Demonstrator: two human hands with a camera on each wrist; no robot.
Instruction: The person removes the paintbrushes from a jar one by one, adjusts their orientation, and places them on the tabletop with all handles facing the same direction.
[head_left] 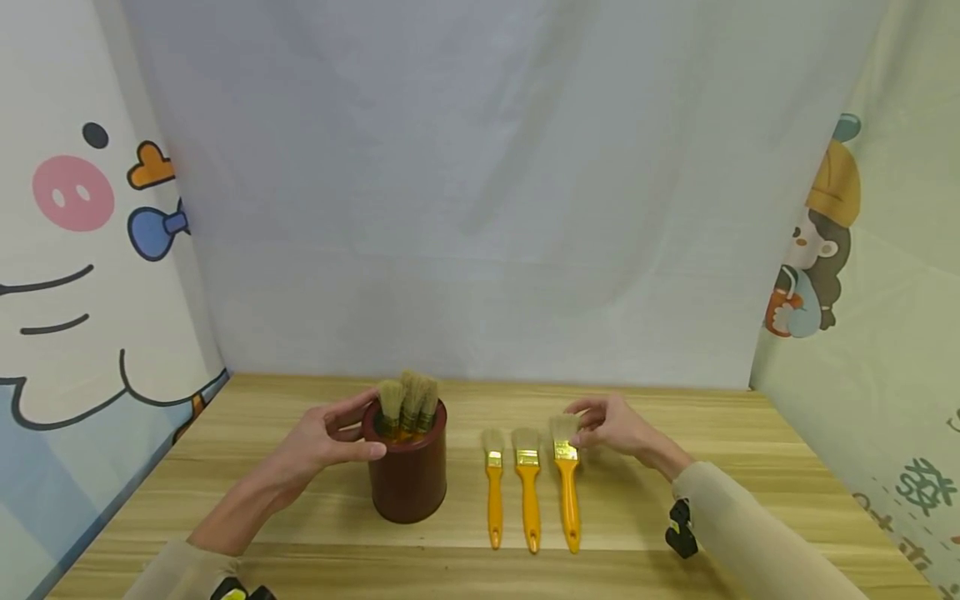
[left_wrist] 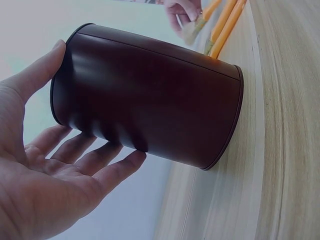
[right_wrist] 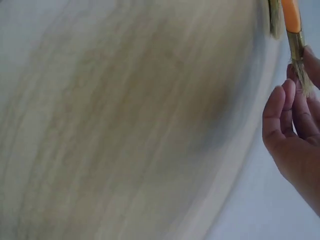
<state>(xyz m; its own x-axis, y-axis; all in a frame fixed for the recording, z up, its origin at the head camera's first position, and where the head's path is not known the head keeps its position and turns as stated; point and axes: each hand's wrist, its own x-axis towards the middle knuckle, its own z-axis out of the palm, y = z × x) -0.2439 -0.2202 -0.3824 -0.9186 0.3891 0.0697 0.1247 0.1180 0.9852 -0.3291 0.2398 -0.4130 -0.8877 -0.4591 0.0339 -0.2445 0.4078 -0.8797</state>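
A dark brown round pot (head_left: 408,483) stands upright on the wooden table, with several brushes (head_left: 409,402) in it, bristles up. My left hand (head_left: 326,437) holds the pot from its left side. The left wrist view shows the thumb at the rim and the fingertips against the pot's wall (left_wrist: 150,95). Three orange-handled paintbrushes lie in a row to the right, bristles away from me. At the right-hand paintbrush (head_left: 569,500), my right hand (head_left: 611,427) pinches the bristle end between thumb and fingers, also visible in the right wrist view.
The narrow paintbrush (head_left: 495,500) lies nearest the pot, and a middle paintbrush (head_left: 529,500) sits between it and the pinched one. A grey-white cloth (head_left: 480,208) hangs behind the table's far edge. Printed cloths hang at left and right.
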